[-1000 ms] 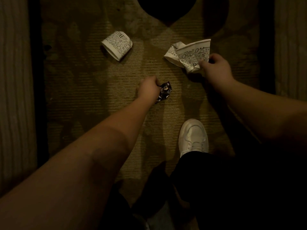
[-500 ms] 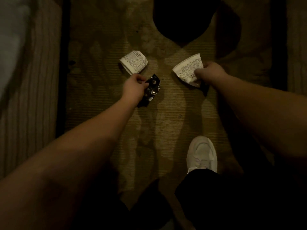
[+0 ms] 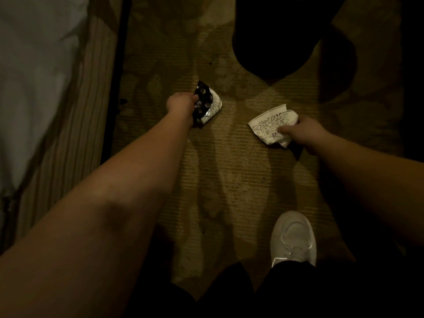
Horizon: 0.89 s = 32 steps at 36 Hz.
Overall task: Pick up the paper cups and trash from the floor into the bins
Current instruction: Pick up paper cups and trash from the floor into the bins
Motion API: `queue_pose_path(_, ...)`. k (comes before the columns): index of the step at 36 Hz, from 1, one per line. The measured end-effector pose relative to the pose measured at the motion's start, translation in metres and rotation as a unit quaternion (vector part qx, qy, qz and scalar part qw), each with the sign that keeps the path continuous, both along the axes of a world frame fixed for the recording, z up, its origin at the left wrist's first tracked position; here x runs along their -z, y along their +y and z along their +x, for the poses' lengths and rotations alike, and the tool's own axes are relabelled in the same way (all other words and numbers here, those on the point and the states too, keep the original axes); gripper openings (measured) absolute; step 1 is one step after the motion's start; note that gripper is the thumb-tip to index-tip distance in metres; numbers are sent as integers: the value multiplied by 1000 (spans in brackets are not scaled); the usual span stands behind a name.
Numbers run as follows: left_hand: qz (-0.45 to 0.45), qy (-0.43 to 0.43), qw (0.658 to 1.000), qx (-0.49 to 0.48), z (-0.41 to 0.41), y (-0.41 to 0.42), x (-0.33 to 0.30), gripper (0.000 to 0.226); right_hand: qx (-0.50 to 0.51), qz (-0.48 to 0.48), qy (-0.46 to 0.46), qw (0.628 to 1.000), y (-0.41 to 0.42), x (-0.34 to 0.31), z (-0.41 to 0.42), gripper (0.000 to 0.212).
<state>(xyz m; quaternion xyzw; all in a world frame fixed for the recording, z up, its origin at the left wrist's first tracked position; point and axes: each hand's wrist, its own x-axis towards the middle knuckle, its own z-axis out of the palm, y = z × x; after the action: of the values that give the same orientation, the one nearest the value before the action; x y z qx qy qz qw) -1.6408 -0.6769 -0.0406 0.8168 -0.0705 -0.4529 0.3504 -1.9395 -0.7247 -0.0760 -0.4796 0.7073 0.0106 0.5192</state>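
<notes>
My left hand (image 3: 181, 104) is closed around a crumpled black foil wrapper (image 3: 203, 99), low over the carpet. Right behind the wrapper lies a white printed paper cup (image 3: 215, 106) on its side, mostly covered by the wrapper; whether my fingers touch it I cannot tell. My right hand (image 3: 298, 131) grips a flattened white printed paper cup (image 3: 270, 126) with a crumpled white paper (image 3: 283, 141) bunched under it, held just above the floor.
The floor is a tan patterned carpet (image 3: 229, 175). A dark rounded object (image 3: 275, 35) stands at the top, its nature unclear. A bed with white sheet (image 3: 34, 76) and striped side runs along the left. My white shoe (image 3: 292, 237) is at the bottom right.
My left hand carried the black wrapper up and left until it reached the second cup. My right hand kept its cup and paper. The view shifted, revealing the bed.
</notes>
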Motion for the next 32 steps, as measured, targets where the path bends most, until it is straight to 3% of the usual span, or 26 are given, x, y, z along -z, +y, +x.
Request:
queue_pose_path(8, 28, -76, 994, 76, -12, 5, 8, 10, -9, -14, -22, 1000, 3, 2, -1, 60)
queue_pose_path(21, -1, -155, 985, 76, -15, 4, 9, 14, 27, -10, -70, 997, 8, -2, -2, 64)
queue_pose_path(32, -79, -11, 996, -25, -26, 7, -29, 33, 41, -32, -145, 988, 12, -47, 2, 47)
